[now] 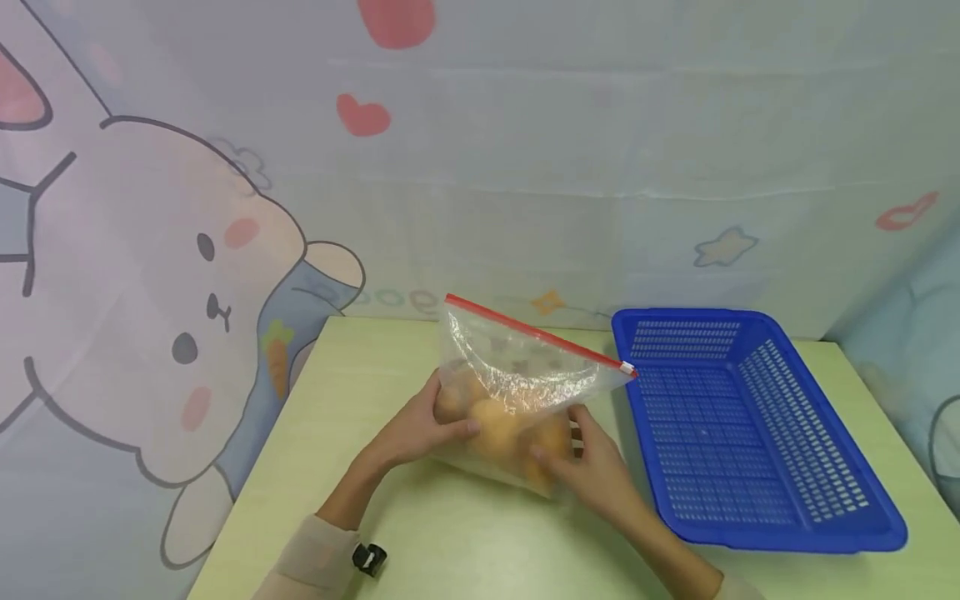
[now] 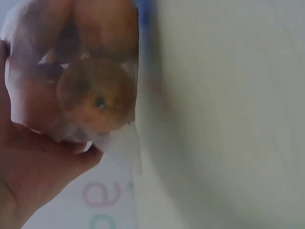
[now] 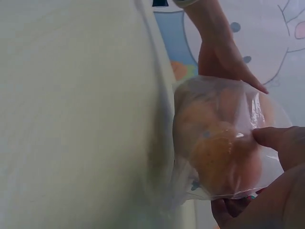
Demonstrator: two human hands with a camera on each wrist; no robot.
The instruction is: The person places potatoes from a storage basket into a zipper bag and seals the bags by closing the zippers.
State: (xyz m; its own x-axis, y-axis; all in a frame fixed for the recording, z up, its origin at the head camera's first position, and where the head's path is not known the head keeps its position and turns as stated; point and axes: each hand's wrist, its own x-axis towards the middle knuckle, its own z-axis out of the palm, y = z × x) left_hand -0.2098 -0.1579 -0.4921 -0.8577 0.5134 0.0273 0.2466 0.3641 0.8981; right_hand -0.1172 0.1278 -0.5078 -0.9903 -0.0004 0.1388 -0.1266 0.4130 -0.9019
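Note:
A clear slider zip bag [image 1: 517, 400] with a red zip strip holds several round oranges. Its white slider [image 1: 627, 367] sits at the right end of the strip. My left hand [image 1: 416, 429] grips the bag's left side, thumb on the front. On the opposite side my right hand [image 1: 592, 462] holds it, thumb pressed against the plastic and fingers partly behind. Through the plastic, the left wrist view shows one orange [image 2: 97, 95] with its stem end outward. Both hands clasp the bag [image 3: 217, 138] in the right wrist view. Whether its bottom touches the table cannot be told.
A blue slatted plastic basket [image 1: 712, 433] stands on the pale table [image 1: 450, 542], right of the bag and close to the right hand. A cloth backdrop [image 1: 487, 183] printed with a rabbit and hearts hangs behind the table's back edge.

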